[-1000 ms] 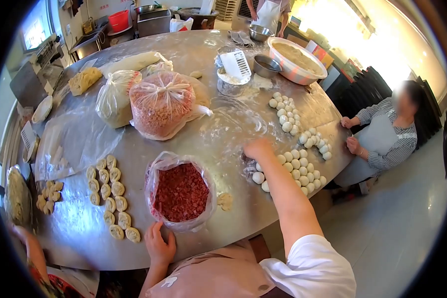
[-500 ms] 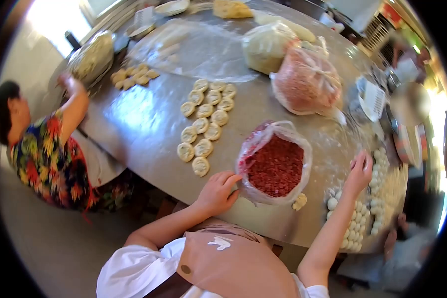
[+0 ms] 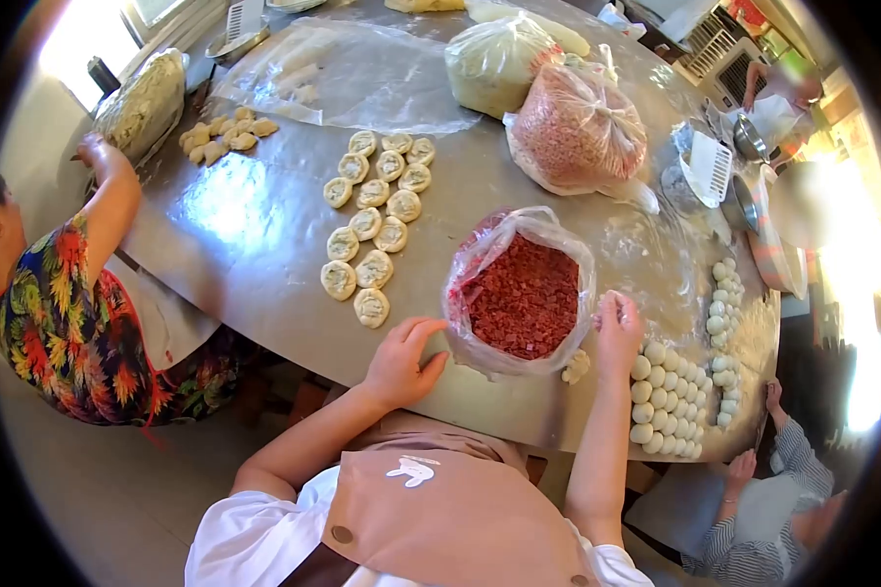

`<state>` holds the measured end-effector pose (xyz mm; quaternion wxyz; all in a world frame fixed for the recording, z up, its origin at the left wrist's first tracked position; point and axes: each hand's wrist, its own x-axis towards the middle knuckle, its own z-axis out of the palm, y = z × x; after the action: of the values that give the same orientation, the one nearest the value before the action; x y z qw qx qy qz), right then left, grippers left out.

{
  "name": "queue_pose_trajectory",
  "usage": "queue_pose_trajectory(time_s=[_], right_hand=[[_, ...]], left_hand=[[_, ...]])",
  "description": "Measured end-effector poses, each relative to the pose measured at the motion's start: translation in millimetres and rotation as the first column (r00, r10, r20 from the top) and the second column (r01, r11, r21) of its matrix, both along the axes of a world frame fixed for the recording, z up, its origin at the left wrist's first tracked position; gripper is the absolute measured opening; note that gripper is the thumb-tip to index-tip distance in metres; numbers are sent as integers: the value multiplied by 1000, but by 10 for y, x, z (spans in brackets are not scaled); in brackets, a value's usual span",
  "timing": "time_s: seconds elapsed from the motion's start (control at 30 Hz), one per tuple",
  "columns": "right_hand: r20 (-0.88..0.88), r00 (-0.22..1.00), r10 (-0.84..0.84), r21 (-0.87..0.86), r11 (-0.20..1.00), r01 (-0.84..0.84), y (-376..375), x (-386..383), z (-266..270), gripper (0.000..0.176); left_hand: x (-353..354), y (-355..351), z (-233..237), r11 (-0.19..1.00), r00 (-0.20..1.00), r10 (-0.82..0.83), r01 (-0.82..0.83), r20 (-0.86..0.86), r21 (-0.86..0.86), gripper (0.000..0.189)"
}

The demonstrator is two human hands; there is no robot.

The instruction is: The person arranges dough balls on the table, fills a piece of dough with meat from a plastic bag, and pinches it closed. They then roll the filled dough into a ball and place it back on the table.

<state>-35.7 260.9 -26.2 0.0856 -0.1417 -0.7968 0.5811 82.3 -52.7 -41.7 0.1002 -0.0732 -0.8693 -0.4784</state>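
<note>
A clear plastic bag [image 3: 584, 264], rolled open and full of chopped dark red filling [image 3: 524, 298], stands in front of me. Its left side is close to my left hand [image 3: 401, 364], whose thumb and fingers are apart with nothing between them. Just right of the bag, my right hand [image 3: 619, 331] has its fingers curled together; whatever they may hold is hidden. A small lump of dough [image 3: 576, 367] lies below the bag, near my right wrist. Rows of round white dough balls [image 3: 668, 401] sit to the right of my right forearm.
Filled, pleated buns [image 3: 372, 308] stand in rows left of the bag. Tied bags of pink filling [image 3: 578, 127] and pale green filling [image 3: 499, 68] sit farther back. Dough pieces [image 3: 227, 135] lie near a co-worker in a flowered top [image 3: 69, 323]. Other people are at the right.
My right hand has come from the floured area on the right to the bag's right side. My left hand has opened, its thumb now apart. The whole view has shifted slightly.
</note>
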Motion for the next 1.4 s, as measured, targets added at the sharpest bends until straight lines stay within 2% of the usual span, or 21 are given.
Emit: queue_pose_trajectory(time_s=[0.07, 0.1, 0.2, 0.23, 0.3, 0.4, 0.43, 0.53, 0.57, 0.6, 0.67, 0.77, 0.87, 0.93, 0.97, 1.07, 1.1, 1.17, 1.23, 1.33, 1.4], right_hand=[[61, 998, 26, 114, 993, -33, -29, 98, -11, 27], [-17, 999, 48, 351, 936, -39, -66, 132, 2, 33], [69, 996, 51, 372, 925, -73, -194, 53, 174, 42], [100, 992, 82, 352, 929, -113, -236, -35, 220, 50], [118, 986, 121, 449, 879, -161, -359, -339, 260, 56], [199, 958, 205, 571, 771, -284, -588, -806, 271, 69], [261, 937, 233, 555, 758, -343, -675, -906, 276, 72], [343, 882, 322, 576, 670, -468, -789, -1134, 185, 77], [339, 857, 387, 548, 659, -515, -758, -1182, 87, 74], [414, 797, 440, 470, 647, -601, -781, -1117, 272, 67], [408, 780, 475, 357, 703, -615, -706, -1049, 164, 61], [386, 836, 391, 360, 770, -526, -571, -755, 224, 55], [478, 833, 279, 299, 840, -453, -364, -456, 216, 47], [540, 774, 332, 164, 860, -483, -269, -217, 323, 49], [560, 744, 364, 97, 863, -495, -230, -147, 359, 50], [460, 839, 289, 263, 858, -440, -82, -55, 383, 48], [428, 891, 154, 354, 878, -322, -110, -60, 451, 53], [319, 945, 71, 378, 905, -196, -113, -181, 390, 52], [239, 970, 52, 411, 900, -149, -126, -325, 284, 49], [167, 980, 106, 474, 863, -175, -163, -488, 302, 41], [110, 986, 124, 465, 871, -162, -283, -506, 539, 35]], left_hand=[[-43, 23, 44, 999, 1000, -2, 1, -7, -38, 55], [-80, 46, 76, 998, 1000, 2, -3, -15, -55, 59], [-121, 168, 185, 996, 995, 59, -54, 81, -69, 84], [-126, 207, 254, 996, 966, 47, -64, 255, 58, 90], [-160, 268, 477, 947, 830, -52, -136, 556, 291, 104], [-225, 339, 616, 937, 742, -40, -205, 669, 283, 113], [-198, 384, 234, 960, 797, 55, -207, 601, 186, 107], [-243, 490, 425, 889, 647, -149, -244, 748, 388, 100], [-235, 569, 615, 846, 655, -173, -284, 736, 452, 93], [-250, 602, 545, 853, 690, -133, -285, 711, 436, 92], [-245, 695, 220, 865, 750, -56, -293, 659, 407, 91], [-467, 625, -8, 838, 812, 12, -326, 584, 437, 74], [-893, 410, 59, 882, 804, 15, -291, 595, 371, 61], [-1239, 317, 17, 808, 854, 36, -331, 519, 487, 61], [-1352, 276, 41, 808, 864, 73, -344, 499, 478, 63], [-1538, 219, 96, 845, 883, 176, -362, 435, 394, 68], [-1469, 228, 52, 881, 887, 201, -349, 415, 320, 70], [-1255, 289, 48, 938, 901, 229, -305, 370, 162, 71], [-1014, 300, 327, 957, 888, 152, -243, 435, 161, 56], [-882, 173, 288, 761, 833, -95, -292, 544, 580, 32], [-870, 102, 475, 669, 798, -121, -374, 590, 642, 22]])
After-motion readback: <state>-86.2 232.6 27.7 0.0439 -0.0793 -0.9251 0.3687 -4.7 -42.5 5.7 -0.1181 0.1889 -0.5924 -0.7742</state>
